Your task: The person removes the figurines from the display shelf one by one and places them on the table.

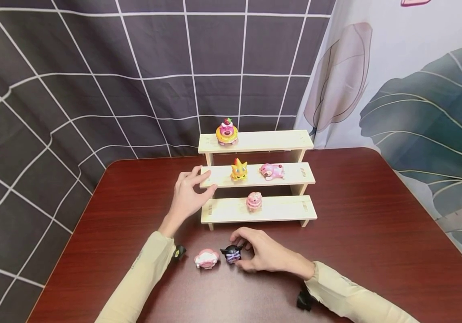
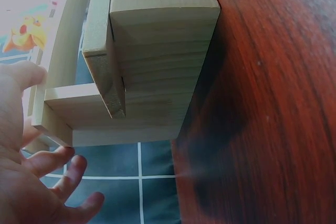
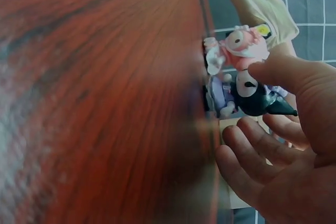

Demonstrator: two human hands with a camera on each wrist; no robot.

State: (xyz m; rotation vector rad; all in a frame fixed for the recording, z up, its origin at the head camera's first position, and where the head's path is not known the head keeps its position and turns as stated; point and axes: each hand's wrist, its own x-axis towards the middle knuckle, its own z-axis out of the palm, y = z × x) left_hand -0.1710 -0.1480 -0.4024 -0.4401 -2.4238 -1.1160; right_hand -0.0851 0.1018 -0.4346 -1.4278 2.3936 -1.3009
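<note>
A three-tier wooden shelf [image 1: 271, 211] stands on the table. At the left end of its middle tier, my left hand [image 1: 188, 195] holds the board's end between thumb and fingers; in the left wrist view the thumb of the left hand [image 2: 26, 156] lies against the board [image 2: 58, 121]. My right hand [image 1: 269, 253] is around a black and purple figure [image 1: 232, 254], thumb on one side and fingers on the other. In the right wrist view, a gap shows between the fingers of the right hand [image 3: 283, 145] and the black figure [image 3: 252, 95]. A pink and white figure [image 1: 207, 259] stands left of it.
On the top tier sits a pink figure with a yellow ring [image 1: 227, 132]. The middle tier bears a yellow figure [image 1: 239, 171] and a lying pink one [image 1: 272, 171]; a pink figure [image 1: 254, 201] is on the bottom tier. A dark gridded curtain [image 1: 154, 89] hangs behind.
</note>
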